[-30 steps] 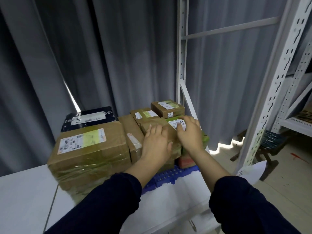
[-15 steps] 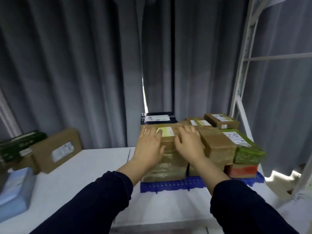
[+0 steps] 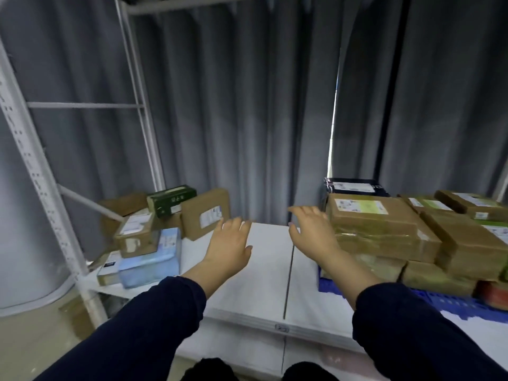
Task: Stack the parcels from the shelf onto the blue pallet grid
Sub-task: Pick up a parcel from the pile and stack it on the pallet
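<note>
Both my hands hover empty over the white shelf top (image 3: 266,270), fingers spread. My left hand (image 3: 229,244) is near a brown parcel with a white label (image 3: 204,214) that leans upright. My right hand (image 3: 312,233) is just left of the big taped brown parcel (image 3: 376,224) stacked on the blue pallet grid (image 3: 450,301). Several more brown parcels and a black box (image 3: 354,187) sit on the grid. At the left, a pile of loose parcels holds a dark green box (image 3: 171,200), a small brown box (image 3: 136,235) and a light blue package (image 3: 152,259).
White metal shelf uprights (image 3: 33,166) and a diagonal brace (image 3: 88,203) frame the left side. Grey curtains hang behind the shelf, with a bright gap (image 3: 334,111). A red parcel (image 3: 493,294) lies at the grid's right front.
My view has swung left from the pallet stack. Both hands have come off the stacked parcels and moved left, now empty over the bare shelf top, with the left pile in sight.
</note>
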